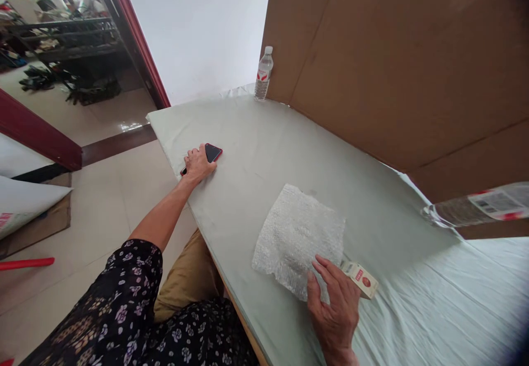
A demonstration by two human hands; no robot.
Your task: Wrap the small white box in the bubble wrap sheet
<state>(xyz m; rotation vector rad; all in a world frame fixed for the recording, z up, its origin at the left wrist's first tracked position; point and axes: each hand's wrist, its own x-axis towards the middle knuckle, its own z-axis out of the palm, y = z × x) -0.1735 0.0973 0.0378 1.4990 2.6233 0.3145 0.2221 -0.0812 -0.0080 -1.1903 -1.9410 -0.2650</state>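
My left hand (199, 163) lies over a dark phone with a red edge (214, 152) near the table's left edge, its fingers wrapped across the phone. My right hand (335, 300) is at the lower right, thumb and fingers apart, with nothing in it. Beneath and beyond its fingertips a sheet of bubble wrap (300, 236) lies flat on the pale green cloth. A small cream box with a red label (363, 280) sits just right of my right hand, partly hidden behind its fingers.
An upright water bottle (263, 74) stands at the table's far corner by a large cardboard panel (392, 63). Another bottle (487, 206) is at the right edge, lying against the cardboard. The cloth-covered table (248, 129) has a doorway beyond its left side.
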